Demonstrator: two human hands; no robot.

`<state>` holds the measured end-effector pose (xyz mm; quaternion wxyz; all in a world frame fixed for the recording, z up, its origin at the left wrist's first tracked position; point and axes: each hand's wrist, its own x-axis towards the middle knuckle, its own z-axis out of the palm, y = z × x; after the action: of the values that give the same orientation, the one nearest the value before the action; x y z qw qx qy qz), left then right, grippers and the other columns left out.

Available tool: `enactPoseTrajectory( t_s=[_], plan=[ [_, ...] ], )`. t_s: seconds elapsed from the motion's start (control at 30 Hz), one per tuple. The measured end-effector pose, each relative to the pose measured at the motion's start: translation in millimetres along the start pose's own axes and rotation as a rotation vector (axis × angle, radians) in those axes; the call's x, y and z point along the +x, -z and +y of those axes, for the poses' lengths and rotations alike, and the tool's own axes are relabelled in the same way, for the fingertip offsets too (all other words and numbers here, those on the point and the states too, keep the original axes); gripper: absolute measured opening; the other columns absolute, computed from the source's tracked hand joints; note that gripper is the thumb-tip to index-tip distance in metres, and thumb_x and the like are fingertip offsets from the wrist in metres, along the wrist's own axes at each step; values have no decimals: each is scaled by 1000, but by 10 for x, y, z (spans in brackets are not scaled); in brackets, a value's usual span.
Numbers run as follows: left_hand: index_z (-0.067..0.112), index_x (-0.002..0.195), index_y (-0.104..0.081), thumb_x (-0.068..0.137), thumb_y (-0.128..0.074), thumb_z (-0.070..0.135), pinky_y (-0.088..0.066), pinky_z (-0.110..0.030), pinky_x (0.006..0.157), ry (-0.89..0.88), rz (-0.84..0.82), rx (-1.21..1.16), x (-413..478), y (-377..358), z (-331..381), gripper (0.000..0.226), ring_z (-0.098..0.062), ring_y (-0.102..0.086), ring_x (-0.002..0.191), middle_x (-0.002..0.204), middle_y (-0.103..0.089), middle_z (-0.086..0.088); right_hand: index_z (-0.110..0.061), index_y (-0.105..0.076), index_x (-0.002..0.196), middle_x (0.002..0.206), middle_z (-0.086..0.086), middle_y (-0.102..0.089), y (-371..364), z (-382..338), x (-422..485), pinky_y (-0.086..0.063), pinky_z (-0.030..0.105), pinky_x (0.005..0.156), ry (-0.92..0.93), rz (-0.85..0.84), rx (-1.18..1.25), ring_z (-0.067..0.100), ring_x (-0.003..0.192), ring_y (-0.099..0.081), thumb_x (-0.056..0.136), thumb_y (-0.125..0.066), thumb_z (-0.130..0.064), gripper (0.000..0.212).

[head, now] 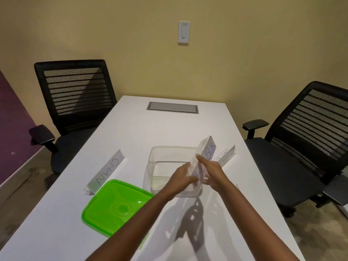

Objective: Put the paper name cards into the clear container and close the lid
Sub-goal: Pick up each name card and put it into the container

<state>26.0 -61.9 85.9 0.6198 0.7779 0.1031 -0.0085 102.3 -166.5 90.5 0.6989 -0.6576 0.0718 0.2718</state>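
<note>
Two hands were busy with one card — that was the step you were on. Closest to you, the green lid [114,206] lay flat on the white table [56,213], off the box and a little to your left. It had not been used yet.

Just past it, your left hand [181,176] and your right hand [211,172] met over the near right part of the clear container [156,166]. Both were closed on the same paper name card [204,161]. Your left fingers pinched its near end from the left, and your right fingers pressed on it from the right. The card stood tilted up, with its far end sticking above the box rim. It was blurry, so I could not tell if its low end touched the box floor.

The box looked empty apart from that card.

Next, I think you needed to lay the card down flat so it fit inside the walls — it looked long, so it might have needed to go in at a slant.

Farther out, two more cards sat on the table. The one marked CHAN [106,171] lay to the left of the box, near the lid. Another card [226,156] lay just to the right of the box, behind your right hand. Both had to go in before the lid could be pressed on.

At the far end were a grey hatch [172,108] in the table and two black chairs [75,91].
</note>
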Motion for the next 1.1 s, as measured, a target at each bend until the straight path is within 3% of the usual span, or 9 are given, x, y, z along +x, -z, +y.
enactPoseTrajectory(
  t_s=[0.1, 0.2, 0.33, 0.43, 0.53, 0.7, 0.83, 0.97, 1.1],
  plan=[
    [2, 116, -61, 67, -51, 16, -44, -21, 60, 90, -53, -134, 52, 199, 19, 52, -13, -54, 68, 91, -59, -10, -9, -56, 116, 91, 7, -61, 91, -121, -2, -50, 34, 66, 26, -45, 52, 21, 76, -60, 92, -55, -27, 30],
    [13, 105, -64, 74, -52, 9, -44, -22, 59, 90, -95, -233, 93, 415, -13, 33, -13, -52, 69, 86, -60, -9, -6, -55, 98, 86, 10, -57, 220, -258, 38, -51, 32, 75, 35, 12, 120, 24, 77, -58, 95, -50, -22, 18],
    [19, 88, -68, 85, -44, -9, -46, -21, 66, 77, -60, -359, 184, 678, -86, 37, -14, -56, 77, 76, -71, 5, -4, -53, 100, 79, 8, -56, 367, -409, 83, -55, 21, 58, 75, 42, 167, 19, 70, -56, 96, -49, -17, 15],
    [17, 92, -68, 79, -51, -5, -50, -18, 70, 59, -111, -373, 228, 820, -72, 31, -12, -62, 79, 83, -71, 2, -2, -56, 102, 84, 10, -61, 428, -478, 109, -53, 23, 65, 106, 53, 114, 18, 73, -57, 95, -51, -17, 17],
    [13, 95, -67, 76, -54, -1, -55, -15, 69, 59, -136, -384, 298, 943, -86, 28, -5, -69, 72, 77, -76, 6, -3, -57, 100, 86, 11, -63, 425, -504, 129, -58, 19, 54, 133, 34, 74, 20, 76, -58, 94, -52, -15, 14],
    [3, 106, -61, 93, -47, -1, -54, -20, 77, 83, 64, -453, 434, 1019, -130, 20, -14, -67, 79, 88, -72, -6, -3, -56, 103, 91, 12, -63, 355, -460, 211, -59, 19, 55, 172, 44, 107, 19, 74, -59, 95, -49, -14, 14],
    [-1, 121, -53, 91, -56, 7, -49, -28, 77, 165, 364, -262, 513, 993, -228, 31, -24, -57, 86, 95, -60, -13, 2, -54, 115, 105, 20, -61, 250, -365, 324, -58, 33, 76, 180, 104, 81, 24, 73, -60, 96, -48, -11, 24],
    [-1, 114, -59, 90, -50, 1, -47, -23, 67, 221, 491, -175, 584, 1003, -291, 25, -23, -58, 74, 96, -60, -14, 1, -49, 119, 107, 29, -60, 103, -277, 415, -58, 18, 49, 203, 110, 108, 25, 65, -58, 95, -47, -5, 24],
    [4, 111, -59, 88, -45, 1, -46, -33, 84, 257, 520, -67, 682, 1021, -317, 27, -30, -60, 94, 99, -63, -18, -4, -48, 115, 115, 41, -56, -3, -195, 536, -57, 17, 49, 218, 113, 66, 26, 65, -59, 95, -46, -1, 21]
  ],
)
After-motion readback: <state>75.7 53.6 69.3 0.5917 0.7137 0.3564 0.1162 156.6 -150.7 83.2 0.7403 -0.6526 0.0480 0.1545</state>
